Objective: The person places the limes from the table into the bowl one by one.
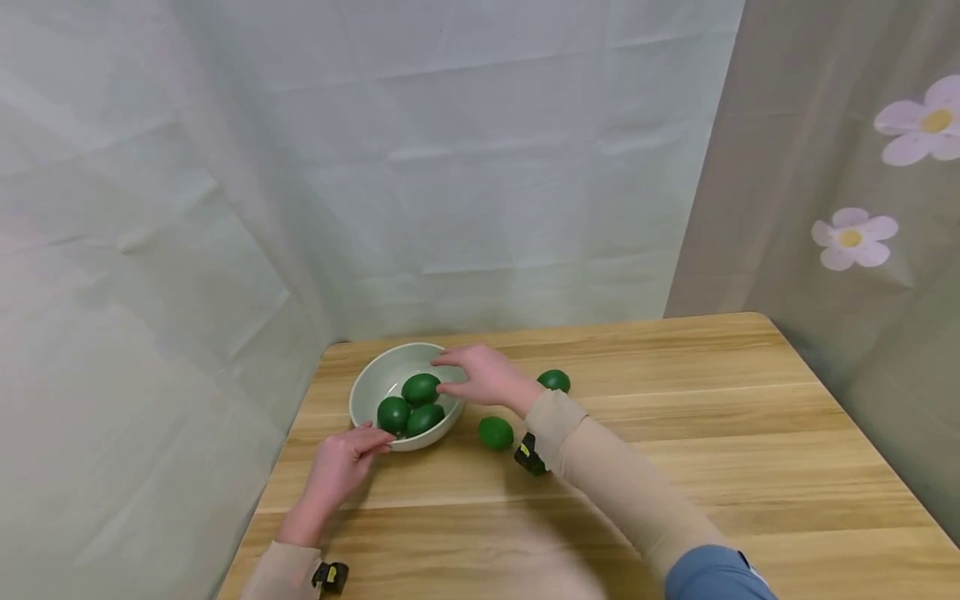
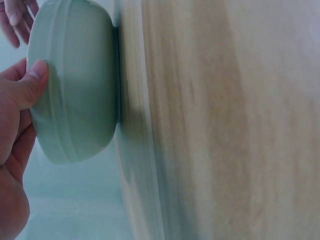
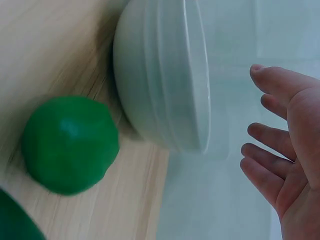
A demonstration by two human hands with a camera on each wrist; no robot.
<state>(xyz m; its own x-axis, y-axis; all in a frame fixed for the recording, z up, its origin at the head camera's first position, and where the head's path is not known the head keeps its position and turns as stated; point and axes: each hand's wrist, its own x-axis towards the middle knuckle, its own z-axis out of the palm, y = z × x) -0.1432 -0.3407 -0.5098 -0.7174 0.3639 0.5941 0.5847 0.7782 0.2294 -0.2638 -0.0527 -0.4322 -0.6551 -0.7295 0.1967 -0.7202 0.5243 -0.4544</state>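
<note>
Pale sheets (image 1: 487, 167) hang behind a wooden counter (image 1: 712, 433). Light green bowl (image 1: 375, 382) sits at the counter's far left. Left hand (image 1: 341, 467) pinches its near rim, thumb outside; right hand (image 1: 483, 377), fingers spread, hovers over the bowl's right side. Three dark green fruits (image 1: 422, 389) lie inside the bowl; a brighter green fruit (image 1: 496, 432) sits just right of it on the counter.

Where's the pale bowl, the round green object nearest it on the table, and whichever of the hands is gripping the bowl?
Bowl (image 2: 85, 90): left wrist view, on its outer wall.
Green object (image 3: 70, 145): right wrist view, middle of its visible side.
Left hand (image 1: 341, 466): head view, back of the hand.
</note>
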